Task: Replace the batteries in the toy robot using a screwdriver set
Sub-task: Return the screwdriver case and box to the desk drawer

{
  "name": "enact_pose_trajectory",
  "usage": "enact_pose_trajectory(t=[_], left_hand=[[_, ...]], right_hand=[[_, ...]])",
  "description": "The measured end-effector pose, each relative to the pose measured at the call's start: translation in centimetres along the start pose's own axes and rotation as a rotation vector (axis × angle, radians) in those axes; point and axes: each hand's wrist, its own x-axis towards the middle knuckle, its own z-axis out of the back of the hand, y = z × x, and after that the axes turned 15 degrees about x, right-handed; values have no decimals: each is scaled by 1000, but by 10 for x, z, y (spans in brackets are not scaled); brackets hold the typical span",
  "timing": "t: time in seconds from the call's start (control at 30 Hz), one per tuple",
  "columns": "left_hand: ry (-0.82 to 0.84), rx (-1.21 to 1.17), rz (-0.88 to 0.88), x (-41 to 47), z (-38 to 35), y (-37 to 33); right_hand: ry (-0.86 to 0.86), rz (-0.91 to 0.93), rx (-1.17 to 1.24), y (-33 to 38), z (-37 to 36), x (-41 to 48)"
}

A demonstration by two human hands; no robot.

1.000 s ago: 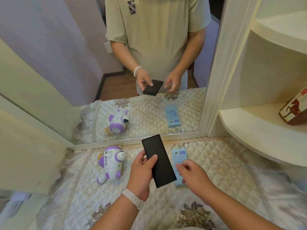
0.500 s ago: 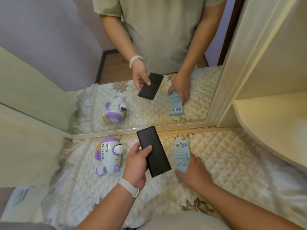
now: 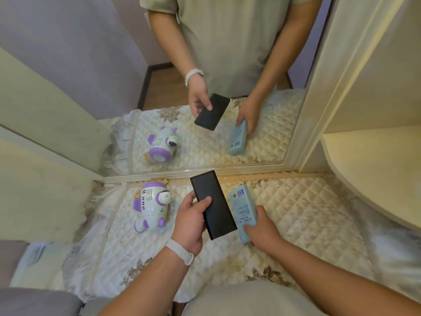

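Observation:
A white and purple toy robot (image 3: 151,206) lies on its side on the quilted cloth (image 3: 307,208), left of my hands. My left hand (image 3: 190,221) grips a flat black case (image 3: 213,204) by its lower left edge, thumb on top, and holds it above the cloth. My right hand (image 3: 262,229) grips the near end of a light blue box (image 3: 242,208) with printed labels, just right of the black case. The box looks slightly raised at its near end.
A large mirror (image 3: 227,133) stands along the back of the cloth and repeats the robot, boxes and hands. A cream shelf unit (image 3: 376,169) juts out at the right. A pale wall panel (image 3: 34,190) bounds the left side.
My right hand has come down from hovering onto the blue box and closed round its near end. My left hand keeps hold of the black case. The camera has tilted downward.

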Motion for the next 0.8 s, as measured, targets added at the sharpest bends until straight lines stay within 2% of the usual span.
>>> enact_pose_trajectory(t=[0.2,0.33,0.43,0.63,0.8], left_hand=[[-9,-34,-35,-27,19,7],[-39,-76,-60,-49,39,13],[-72,-124,-88,-68,60,16],[-172,-221,-161,-115,121,26],[-323,-296,-209,-169,182,51]], right_hand=[[-11,4,258,2,2,-30],[12,68,345,17,-3,-53],[43,118,363,33,-11,-73],[217,221,293,67,-52,-122],[350,257,237,77,-108,-174]])
